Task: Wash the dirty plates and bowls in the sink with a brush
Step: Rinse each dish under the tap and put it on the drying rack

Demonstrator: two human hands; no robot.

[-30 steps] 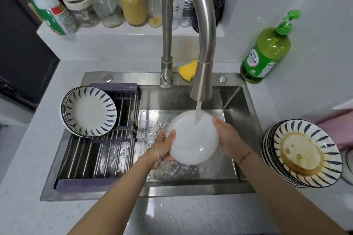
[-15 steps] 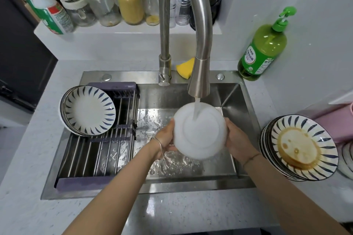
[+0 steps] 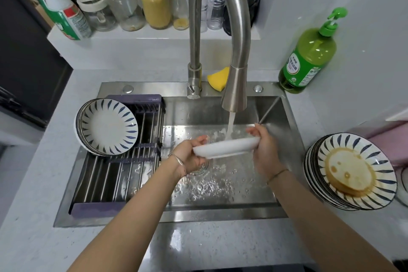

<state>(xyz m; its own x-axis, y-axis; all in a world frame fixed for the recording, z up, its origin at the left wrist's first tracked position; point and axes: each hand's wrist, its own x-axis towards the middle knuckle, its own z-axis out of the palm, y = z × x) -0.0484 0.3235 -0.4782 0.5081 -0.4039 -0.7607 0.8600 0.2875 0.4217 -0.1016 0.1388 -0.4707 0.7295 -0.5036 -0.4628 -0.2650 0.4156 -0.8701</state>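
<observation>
Fingers [image 3: 199, 140] of the left hand [image 3: 187, 157] curl round the 9 o'clock edge of a white plate [image 3: 227, 147], and the right hand [image 3: 265, 152] grips the 3 o'clock edge, its fingertips hooked over the rim. Held between them over the middle of the sink [image 3: 220, 214], the plate lies nearly flat, plain underside toward the camera, and the water stream [image 3: 230, 125] from the steel faucet [image 3: 220, 17] falls onto its far side; drops spatter the basin floor below. A thin bracelet [image 3: 179, 161] circles the left wrist and a dark cord [image 3: 277, 173] the right. At 9 o'clock inside the sink a purple-framed drying rack [image 3: 123, 183] carries a leaning stack of clean plates [image 3: 108, 127], white with blue dashes round the rim. At 3 o'clock on the pale surface [image 3: 33, 216] sits a stack of dirty plates [image 3: 357, 174] in the same pattern, the top one stained brown across its middle. At 1 o'clock a green pump bottle [image 3: 309, 55] stands against the wall; its label carries white characters too small to read. A yellow sponge [image 3: 217, 78] lies at 12 o'clock on the sink's back ledge, just beside the faucet base. On the shelf [image 3: 154, 38] at 11 o'clock stand glass jars [image 3: 123, 4], one filled with yellow grains, and a white spray bottle [image 3: 59, 11] whose red and green label is blurred beyond reading.
</observation>
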